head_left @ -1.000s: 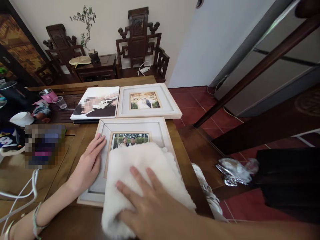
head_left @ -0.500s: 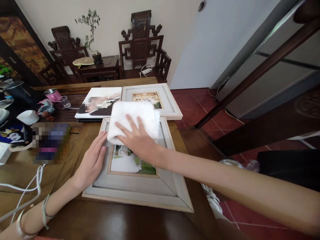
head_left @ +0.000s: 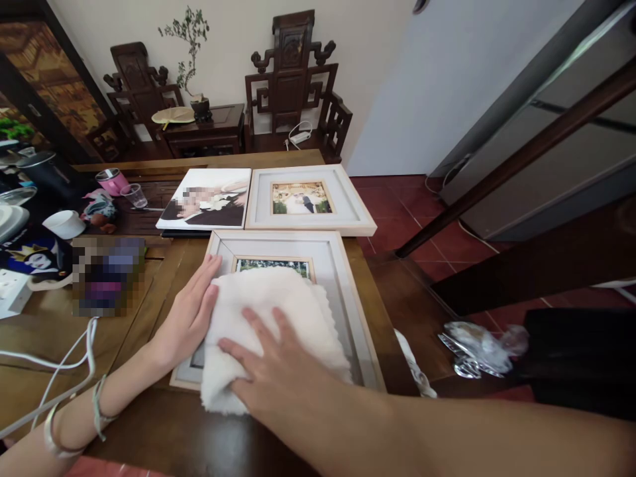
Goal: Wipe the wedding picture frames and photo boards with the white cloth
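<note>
I have my right hand palm down on the white cloth, its fingers spread wide rather than closed into a grip; whether the thumb is caught in the fold at the cloth's near edge, I can't tell from here. My left hand lies flat, fingers close together with the thumb a little apart, along the left edge of the frame.

The frame lies on the surface under the right hand and cloth, to the right of the left hand. The cloth hides most of its photo, with a strip showing beyond the right fingertips, and its near left corner reaches past the frame's near edge. The left thumb comes right up to the cloth; I can't make out contact.

Beyond both hands I see a second frame, with a canvas to its left. Left of my left hand are white cables, and farther off that way a white cup and a pink mug.
</note>
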{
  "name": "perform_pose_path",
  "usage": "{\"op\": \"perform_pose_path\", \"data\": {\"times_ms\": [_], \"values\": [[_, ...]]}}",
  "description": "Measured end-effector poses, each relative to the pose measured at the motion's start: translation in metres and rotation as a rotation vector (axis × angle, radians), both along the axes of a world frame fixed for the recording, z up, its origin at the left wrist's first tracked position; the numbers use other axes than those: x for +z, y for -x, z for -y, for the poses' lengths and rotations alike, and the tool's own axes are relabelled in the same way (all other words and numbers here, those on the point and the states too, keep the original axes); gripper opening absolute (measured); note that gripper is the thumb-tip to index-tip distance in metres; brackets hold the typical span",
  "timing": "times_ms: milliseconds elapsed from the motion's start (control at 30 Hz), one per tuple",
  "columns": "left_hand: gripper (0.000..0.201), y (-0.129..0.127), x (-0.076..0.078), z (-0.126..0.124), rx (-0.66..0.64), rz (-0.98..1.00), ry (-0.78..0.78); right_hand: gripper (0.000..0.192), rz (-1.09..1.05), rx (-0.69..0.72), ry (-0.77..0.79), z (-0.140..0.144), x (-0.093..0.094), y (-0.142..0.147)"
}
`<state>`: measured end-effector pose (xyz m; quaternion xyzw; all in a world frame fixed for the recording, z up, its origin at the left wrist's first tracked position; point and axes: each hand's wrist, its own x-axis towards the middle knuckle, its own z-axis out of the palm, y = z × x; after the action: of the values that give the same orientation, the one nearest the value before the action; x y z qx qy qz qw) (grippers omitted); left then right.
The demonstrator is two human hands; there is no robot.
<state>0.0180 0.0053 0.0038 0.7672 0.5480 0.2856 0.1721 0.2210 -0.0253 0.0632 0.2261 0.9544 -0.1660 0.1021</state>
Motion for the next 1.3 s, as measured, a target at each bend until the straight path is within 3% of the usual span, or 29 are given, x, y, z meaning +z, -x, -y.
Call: {"op": "perform_pose_path", "data": {"times_ms": [133,233,500,700,800,967,1067,1167,1300], "values": [[0.048,-0.001,0.0,-0.001,-0.008,-0.022,0.017,0.031,0.206,-0.039,0.12,-0.004,0.016,-0.015],[0.045,-0.002,-0.001,-0.001,-0.002,-0.013,0.006,0.03,0.214,-0.024,0.122,-0.004,0.022,-0.018],[0.046,0.004,-0.003,-0.001,-0.021,-0.016,0.003,0.033,-0.002,0.087,0.064,-0.003,0.002,0.019],[0.044,0.003,-0.004,-0.002,-0.047,-0.107,-0.035,0.019,-0.198,-0.004,-0.015,0.004,-0.023,-0.028],[0.042,0.001,-0.006,-0.003,-0.046,-0.117,-0.046,0.015,-0.169,-0.049,-0.035,0.008,-0.028,-0.05],[0.044,-0.001,-0.007,-0.003,-0.045,-0.131,-0.07,0.023,-0.04,0.015,0.06,0.002,-0.003,-0.035],[0.044,-0.001,-0.005,-0.003,-0.047,-0.135,-0.049,0.045,-0.002,0.081,0.068,-0.002,0.009,-0.016],[0.044,0.0,-0.001,-0.003,-0.062,-0.132,-0.025,0.061,-0.085,0.122,0.002,-0.002,0.006,-0.01],[0.042,0.001,0.0,-0.004,-0.066,-0.131,-0.052,0.045,-0.104,0.048,0.033,0.004,-0.006,-0.031]]}}
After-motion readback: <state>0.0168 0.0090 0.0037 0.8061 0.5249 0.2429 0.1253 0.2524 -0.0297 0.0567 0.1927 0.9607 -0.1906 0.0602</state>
